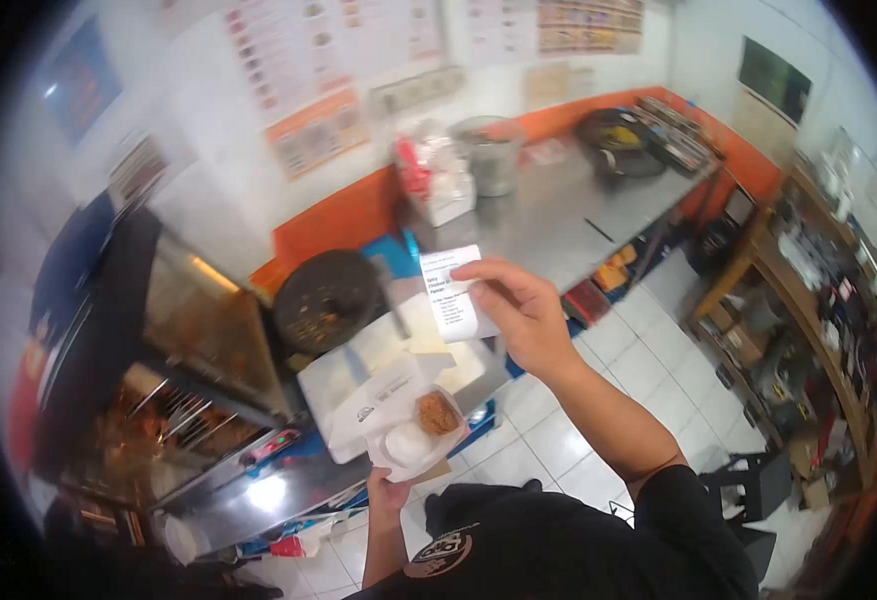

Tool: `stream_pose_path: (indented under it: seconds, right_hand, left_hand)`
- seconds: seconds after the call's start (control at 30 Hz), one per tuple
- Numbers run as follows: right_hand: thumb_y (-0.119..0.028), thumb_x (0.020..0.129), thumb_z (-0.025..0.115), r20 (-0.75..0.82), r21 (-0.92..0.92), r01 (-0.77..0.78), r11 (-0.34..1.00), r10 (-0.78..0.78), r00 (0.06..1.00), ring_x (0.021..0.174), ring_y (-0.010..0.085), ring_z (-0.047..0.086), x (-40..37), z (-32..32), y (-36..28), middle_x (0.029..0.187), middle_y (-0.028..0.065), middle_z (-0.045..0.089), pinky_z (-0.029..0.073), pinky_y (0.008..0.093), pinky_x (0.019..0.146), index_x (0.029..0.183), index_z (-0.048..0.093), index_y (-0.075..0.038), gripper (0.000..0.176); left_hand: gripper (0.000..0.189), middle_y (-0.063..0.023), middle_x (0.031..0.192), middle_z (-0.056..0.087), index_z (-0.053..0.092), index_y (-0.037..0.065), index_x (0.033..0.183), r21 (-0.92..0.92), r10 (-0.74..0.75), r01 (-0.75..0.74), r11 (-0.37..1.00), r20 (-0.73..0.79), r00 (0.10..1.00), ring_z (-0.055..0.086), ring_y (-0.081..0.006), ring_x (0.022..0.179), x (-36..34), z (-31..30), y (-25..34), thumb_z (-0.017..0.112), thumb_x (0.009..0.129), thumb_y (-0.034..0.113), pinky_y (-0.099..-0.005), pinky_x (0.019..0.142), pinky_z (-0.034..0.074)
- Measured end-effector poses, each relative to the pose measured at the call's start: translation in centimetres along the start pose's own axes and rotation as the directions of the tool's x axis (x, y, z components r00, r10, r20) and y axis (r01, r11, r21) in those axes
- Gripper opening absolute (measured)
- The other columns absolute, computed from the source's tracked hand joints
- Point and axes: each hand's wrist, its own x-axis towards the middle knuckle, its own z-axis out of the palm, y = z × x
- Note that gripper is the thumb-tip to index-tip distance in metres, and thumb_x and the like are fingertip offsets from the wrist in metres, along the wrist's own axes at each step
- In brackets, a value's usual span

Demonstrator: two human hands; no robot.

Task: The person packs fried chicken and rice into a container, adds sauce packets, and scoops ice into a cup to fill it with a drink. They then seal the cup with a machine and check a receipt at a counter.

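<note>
My right hand (519, 305) pinches a printed white paper slip (451, 300) between thumb and fingers, raised above a white tub. Lower down, my left hand (389, 490) holds an open white food box (414, 455) from its near edge. Inside the box lie a mound of white rice (409, 443) and a brown fried piece (439, 412), side by side. The box's lid (396, 390) stands up at the back, with dark print on it. Behind the box is the large white tub (349, 375), with pale contents partly hidden by the lid and the slip.
A dark round pan (327, 300) sits behind the tub. At the left stands a glass-fronted warmer (179, 420). A steel counter (559, 215) runs along the orange-edged wall, bearing a clear bucket (489, 160) and a black pan (619, 140). Wooden shelves (809, 300) stand at the right.
</note>
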Motion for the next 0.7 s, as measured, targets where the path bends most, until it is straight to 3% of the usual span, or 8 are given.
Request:
stream_pose_path:
  seconds: [0.13, 0.2, 0.4, 0.43, 0.53, 0.63, 0.7]
  right_hand:
    - [0.005, 0.089, 0.051, -0.04, -0.053, -0.054, 0.997, 0.052, 0.998, 0.098, 0.0106, 0.054, 1.1, -10.0, -2.5, 0.112, 0.0056, 0.057, 0.043, 0.0234, 0.085, 0.113, 0.063, 0.001, 0.027]
    - [0.006, 0.088, 0.053, -0.074, -0.058, -0.031, 0.998, 0.027, 0.997, 0.1, 0.0117, 0.054, 1.8, -14.5, -2.4, 0.114, 0.007, 0.056, 0.043, 0.0241, 0.086, 0.116, 0.061, 0.002, 0.03]
    - [0.007, 0.086, 0.053, -0.122, -0.056, -0.074, 0.996, 0.067, 0.99, 0.108, 0.0142, 0.054, 6.4, -26.9, -0.8, 0.126, 0.0098, 0.051, 0.043, 0.0269, 0.091, 0.123, 0.056, 0.004, 0.037]
    - [0.007, 0.086, 0.053, -0.129, -0.072, -0.078, 0.994, 0.068, 0.989, 0.108, 0.0142, 0.054, 7.6, -28.9, -0.3, 0.126, 0.0098, 0.051, 0.043, 0.0269, 0.091, 0.123, 0.056, 0.004, 0.037]
    - [0.009, 0.085, 0.052, -0.164, -0.097, -0.073, 0.993, 0.056, 0.985, 0.113, 0.0152, 0.053, 11.4, -34.1, 0.7, 0.131, 0.0105, 0.047, 0.042, 0.0286, 0.094, 0.124, 0.055, 0.003, 0.04]
    - [0.01, 0.083, 0.052, -0.174, -0.128, -0.163, 0.978, 0.14, 0.975, 0.115, 0.0169, 0.051, 16.1, -39.7, 1.4, 0.135, 0.0105, 0.044, 0.041, 0.0297, 0.097, 0.13, 0.051, 0.002, 0.048]
    - [0.009, 0.083, 0.053, -0.155, -0.194, -0.159, 0.968, 0.13, 0.979, 0.115, 0.0169, 0.051, 18.5, -43.3, 2.5, 0.135, 0.0099, 0.044, 0.041, 0.0296, 0.097, 0.131, 0.051, 0.001, 0.049]
  left_hand:
    - [0.078, -0.0131, 0.136, 0.048, 0.038, 0.005, 0.138, -0.027, -0.09, 0.089, 0.996, -0.067, 0.994, 0.045, -0.032, 0.128, 5.7, 8.8, -7.0, 0.057, 0.063, 0.01, -0.0506, 0.107, 0.038]
    - [0.08, -0.0142, 0.137, 0.047, 0.037, 0.006, 0.139, -0.035, -0.194, 0.199, 0.979, 0.121, 0.974, 0.045, -0.0328, 0.128, 9.4, 12.0, -9.4, 0.058, 0.063, 0.012, -0.052, 0.106, 0.038]
    - [0.082, -0.0152, 0.139, 0.045, 0.035, 0.004, 0.14, 0.049, -0.289, 0.285, 0.957, 0.139, 0.947, 0.044, -0.0341, 0.129, 20.1, 22.4, -14.2, 0.058, 0.062, 0.013, -0.0508, 0.108, 0.037]
    - [0.083, -0.0153, 0.14, 0.044, 0.034, 0.003, 0.141, 0.066, -0.225, 0.217, 0.974, 0.172, 0.959, 0.043, -0.0341, 0.129, 21.9, 24.7, -15.2, 0.058, 0.062, 0.013, -0.0493, 0.109, 0.036]
    - [0.083, -0.016, 0.14, 0.044, 0.034, 0.004, 0.141, 0.065, -0.217, 0.207, 0.976, 0.25, 0.944, 0.043, -0.0347, 0.13, 28.1, 28.3, -17.6, 0.057, 0.062, 0.013, -0.0494, 0.11, 0.035]
    - [0.083, -0.0159, 0.139, 0.045, 0.034, 0.003, 0.141, 0.045, -0.233, 0.228, 0.973, 0.188, 0.954, 0.043, -0.0346, 0.13, 34.8, 31.6, -20.0, 0.056, 0.062, 0.012, -0.0492, 0.111, 0.033]
    - [0.082, -0.0155, 0.139, 0.045, 0.034, 0.003, 0.141, 0.019, -0.235, 0.238, 0.971, 0.247, 0.94, 0.043, -0.0342, 0.13, 39.3, 33.8, -21.6, 0.056, 0.062, 0.012, -0.0494, 0.111, 0.033]
